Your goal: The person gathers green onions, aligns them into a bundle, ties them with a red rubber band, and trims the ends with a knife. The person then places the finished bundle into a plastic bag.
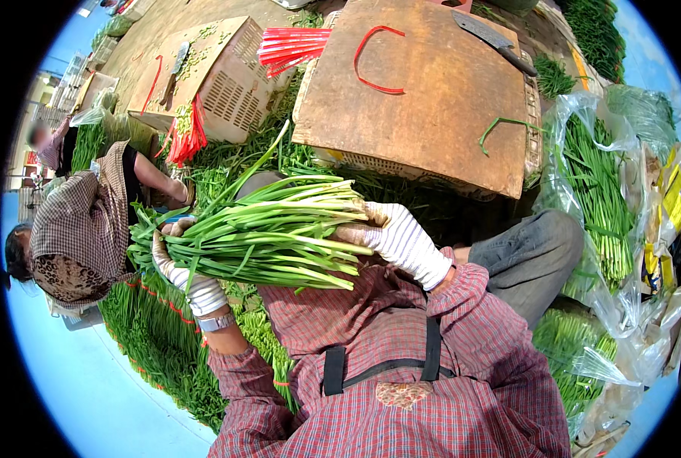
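A thick loose bundle of garlic chives [266, 235] lies sideways across my lap, held up between both gloved hands. My left hand [183, 269] grips its dark leafy end, with the fingers partly hidden behind the leaves. At the pale cut stem ends, my right hand [397, 240] has its fingers on the stalks. In front of me stands a wooden board [409, 109] on a plastic crate. On it are a curved red tie strip [363, 63], a cleaver [492, 40] with a dark handle, and a stray green leaf [489, 134].
Red tie strips [291, 48] stick out at the board's left side. Another crate [243, 86] carries a second knife [175, 71]. To my left sits a person [83, 229]. Tied chive bundles [163, 338] are stacked beside me; a clear plastic bag [558, 149] of chives is at right.
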{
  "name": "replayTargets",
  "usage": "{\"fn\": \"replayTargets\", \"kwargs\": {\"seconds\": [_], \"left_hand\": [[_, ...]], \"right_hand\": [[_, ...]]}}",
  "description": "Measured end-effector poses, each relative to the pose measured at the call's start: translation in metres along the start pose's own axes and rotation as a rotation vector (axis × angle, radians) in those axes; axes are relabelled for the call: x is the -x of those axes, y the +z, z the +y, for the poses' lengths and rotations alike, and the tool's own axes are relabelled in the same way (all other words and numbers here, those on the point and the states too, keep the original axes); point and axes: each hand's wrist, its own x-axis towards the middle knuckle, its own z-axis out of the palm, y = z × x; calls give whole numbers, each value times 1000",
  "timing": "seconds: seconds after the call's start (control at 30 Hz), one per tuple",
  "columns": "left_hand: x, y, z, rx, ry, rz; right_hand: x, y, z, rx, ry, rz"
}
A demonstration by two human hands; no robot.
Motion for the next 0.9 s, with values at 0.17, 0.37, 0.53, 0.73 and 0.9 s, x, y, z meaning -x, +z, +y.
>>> {"fn": "replayTargets", "kwargs": {"seconds": [0.17, 0.37, 0.53, 0.73, 0.9], "left_hand": [[-4, -5, 1, -34, 2, 21], [-6, -11, 4, -27, -7, 23], [-5, -7, 1, -130, 66, 160], [-12, -21, 6, -185, 64, 142], [-17, -8, 7, -175, 27, 228]], "right_hand": [[-2, 5, 7, -9, -100, 60], [3, -7, 10, -7, 63, 100], [24, -44, 11, 207, -5, 329], [55, -59, 17, 1293, -255, 490], [58, 7, -27, 1232, -639, 162]]}}
